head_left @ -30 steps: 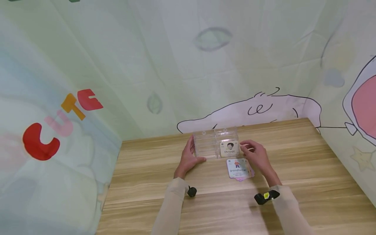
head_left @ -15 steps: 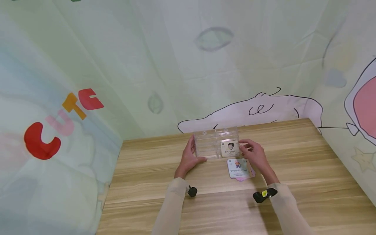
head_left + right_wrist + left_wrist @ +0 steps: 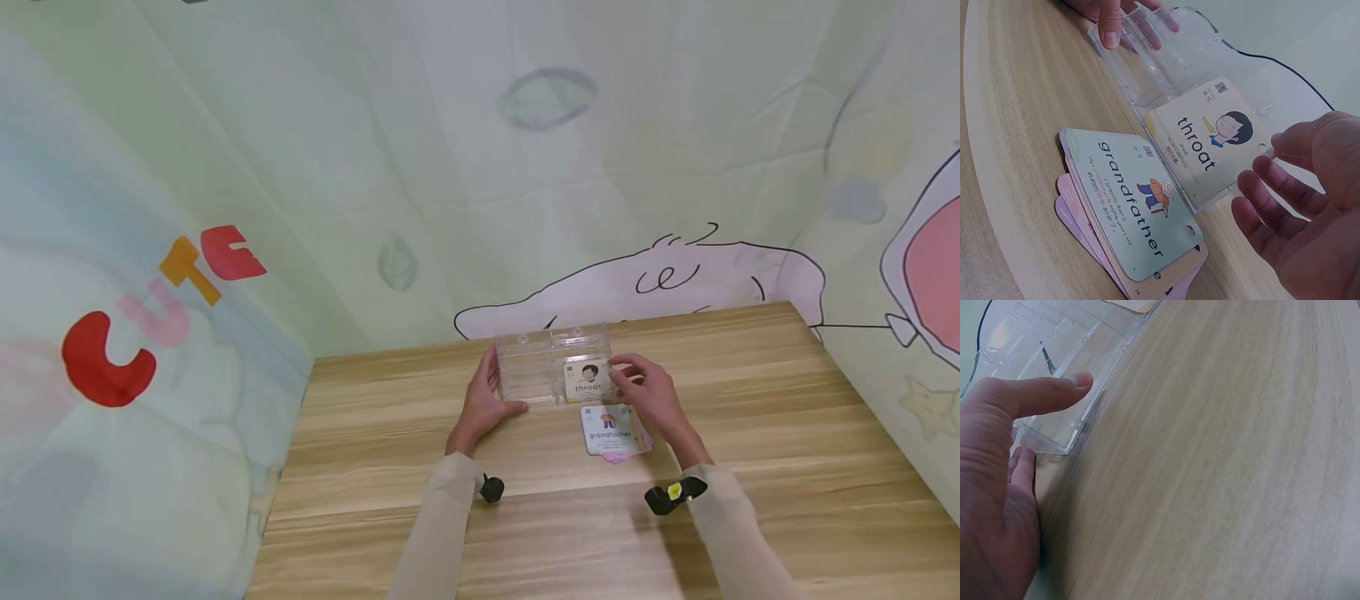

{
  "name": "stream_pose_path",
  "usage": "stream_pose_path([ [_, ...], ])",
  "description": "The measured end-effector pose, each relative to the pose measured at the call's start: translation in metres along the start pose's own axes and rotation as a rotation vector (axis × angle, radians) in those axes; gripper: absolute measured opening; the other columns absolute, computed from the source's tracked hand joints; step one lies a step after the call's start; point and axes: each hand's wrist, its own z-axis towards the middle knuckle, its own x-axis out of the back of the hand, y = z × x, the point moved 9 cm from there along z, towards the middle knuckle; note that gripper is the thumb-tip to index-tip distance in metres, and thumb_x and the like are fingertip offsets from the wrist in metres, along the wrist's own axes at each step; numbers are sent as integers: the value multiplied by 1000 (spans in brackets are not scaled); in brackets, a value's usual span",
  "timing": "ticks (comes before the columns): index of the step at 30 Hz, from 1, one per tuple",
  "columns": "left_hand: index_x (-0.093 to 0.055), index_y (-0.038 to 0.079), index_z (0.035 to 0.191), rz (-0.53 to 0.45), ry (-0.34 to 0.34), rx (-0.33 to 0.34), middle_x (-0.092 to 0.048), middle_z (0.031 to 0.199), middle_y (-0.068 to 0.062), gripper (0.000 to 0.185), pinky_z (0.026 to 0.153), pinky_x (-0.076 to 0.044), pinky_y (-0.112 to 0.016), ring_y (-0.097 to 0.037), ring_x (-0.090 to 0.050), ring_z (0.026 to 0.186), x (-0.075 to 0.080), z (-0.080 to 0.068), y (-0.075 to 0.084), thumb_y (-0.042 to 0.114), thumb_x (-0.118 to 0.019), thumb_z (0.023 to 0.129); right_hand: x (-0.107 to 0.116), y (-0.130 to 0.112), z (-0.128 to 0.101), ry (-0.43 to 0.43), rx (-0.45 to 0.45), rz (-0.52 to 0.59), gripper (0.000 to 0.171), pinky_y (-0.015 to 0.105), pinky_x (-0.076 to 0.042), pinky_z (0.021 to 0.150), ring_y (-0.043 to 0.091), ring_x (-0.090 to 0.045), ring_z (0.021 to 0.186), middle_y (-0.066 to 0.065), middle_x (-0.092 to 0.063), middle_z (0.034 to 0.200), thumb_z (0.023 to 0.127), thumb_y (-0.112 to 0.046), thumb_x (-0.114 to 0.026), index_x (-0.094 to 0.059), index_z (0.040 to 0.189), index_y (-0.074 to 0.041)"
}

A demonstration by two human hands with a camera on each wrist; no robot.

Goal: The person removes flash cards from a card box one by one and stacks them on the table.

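A clear plastic rack with two columns of stepped slots stands near the back of the table. My left hand grips its left end, thumb over the front edge and fingers along the side. In the rack's right column leans a flashcard reading "throat", with a child's picture. My right hand pinches this card at its right edge by the punched hole; the other fingers hang loosely below. In front of the rack lies a stack of flashcards, topped by a "grandfather" card.
The light wood table ends at a printed cloth backdrop just behind the rack. Dark camera mounts sit on both wrists. Pink and purple card edges fan out beneath the top card of the stack.
My right fingers have moved slightly left onto the "throat" card's edge. The left hand, rack and card stack keep their places; the head view has shifted a little.
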Motion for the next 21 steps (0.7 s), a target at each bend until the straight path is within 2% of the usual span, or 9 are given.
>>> stream_pose_path([
  [11, -19, 14, 166, -5, 2, -1, -31, 168, -11, 125, 123, -31, -33, -25, -32, 153, -1, 0, 0, 4, -97, 68, 0, -8, -2, -4, 40, 0, 29, 34, -60, 80, 32, -65, 100, 17, -66, 118, 104, -25, -65, -68, 126, -6],
  [17, -19, 14, 166, 8, 5, 11, -30, 168, -11, 124, 123, -31, -33, -25, -32, 153, -1, 1, -1, 4, -97, 69, -3, -13, -2, -2, 90, -28, 28, 44, -55, 92, 35, -61, 110, 16, -67, 120, 103, -25, -68, -69, 121, -5],
  [21, -20, 13, 166, 14, 8, 15, -30, 168, -12, 124, 123, -31, -34, -26, -32, 153, -1, 1, -1, 5, -96, 69, -4, -13, -1, 3, 94, -27, 25, 50, -55, 98, 37, -62, 113, 17, -67, 120, 102, -23, -69, -69, 118, -4],
])
